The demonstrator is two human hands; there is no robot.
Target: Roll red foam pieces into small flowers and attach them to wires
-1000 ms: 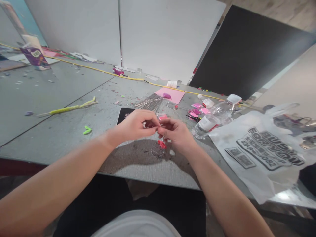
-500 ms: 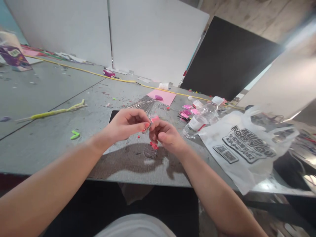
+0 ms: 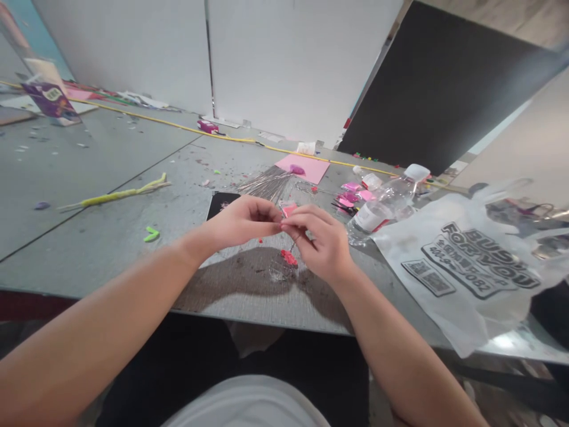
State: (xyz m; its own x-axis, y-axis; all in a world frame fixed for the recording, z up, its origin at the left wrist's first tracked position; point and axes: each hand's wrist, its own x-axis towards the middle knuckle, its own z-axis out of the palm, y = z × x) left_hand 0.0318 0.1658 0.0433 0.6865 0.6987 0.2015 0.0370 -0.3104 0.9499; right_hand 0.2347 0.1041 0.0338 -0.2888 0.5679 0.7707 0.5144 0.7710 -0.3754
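My left hand (image 3: 242, 222) and my right hand (image 3: 320, 240) meet over the table, thumbs and fingertips pinched together. Whatever lies between the fingertips is too small and hidden to make out. Just beyond them shows a pink packet (image 3: 288, 209). Below my right hand, a small heap of red pieces (image 3: 289, 258) lies on the tabletop beside a clear plastic piece (image 3: 280, 273). One tiny red bit (image 3: 260, 241) sits near my left fingers. Partly behind my left hand is a flat black object (image 3: 219, 204).
A bundle of thin wires (image 3: 267, 182) reaches toward a pink sheet (image 3: 316, 170) with a purple lump (image 3: 297, 170). On the right stand a water bottle (image 3: 368, 216) and a white plastic bag (image 3: 462, 273). Leftward lie a yellow-green fuzzy stick (image 3: 118, 195) and a green bent piece (image 3: 152, 233).
My fingertips have come together; the red bit seen at my left thumb before no longer shows. My right fingers are more stretched toward the left hand. The view has shifted slightly.
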